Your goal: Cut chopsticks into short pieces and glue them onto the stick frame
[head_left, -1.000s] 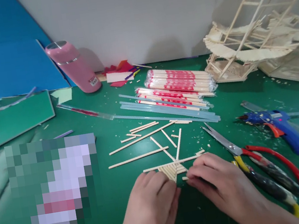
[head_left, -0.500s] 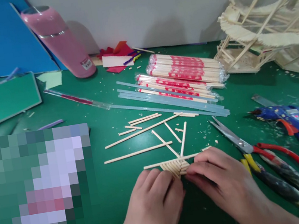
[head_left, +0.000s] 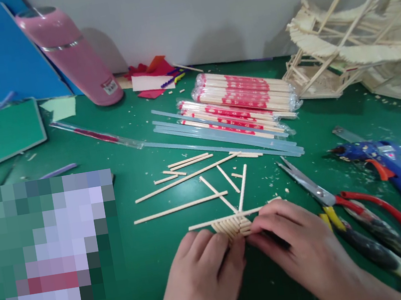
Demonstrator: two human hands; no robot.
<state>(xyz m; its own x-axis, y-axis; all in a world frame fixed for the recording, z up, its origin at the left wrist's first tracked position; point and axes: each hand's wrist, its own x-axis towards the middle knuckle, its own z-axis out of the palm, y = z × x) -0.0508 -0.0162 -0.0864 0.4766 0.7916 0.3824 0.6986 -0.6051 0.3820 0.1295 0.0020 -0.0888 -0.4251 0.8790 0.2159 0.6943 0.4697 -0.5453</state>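
Observation:
A small panel of short wooden sticks [head_left: 232, 226] glued side by side lies on the green mat [head_left: 157, 258] in front of me. My left hand [head_left: 205, 276] presses its near left edge with curled fingers. My right hand [head_left: 295, 244] pinches the panel's right edge and touches a long thin stick [head_left: 212, 222] lying across the panel's top. Several loose wooden sticks [head_left: 186, 178] lie scattered just beyond.
Red-handled scissors [head_left: 350, 207] and yellow-tipped pliers [head_left: 373, 254] lie right of my right hand. A blue glue gun [head_left: 389, 165] is further right. Wrapped chopstick packs [head_left: 245, 94], glue sticks [head_left: 221, 134], a pink bottle [head_left: 67, 52] and a stick model [head_left: 351, 45] stand behind.
My hands stay on the panel, with the fingers closing a little tighter round it. The view has shifted slightly, so the table items sit lower and more leftward than before.

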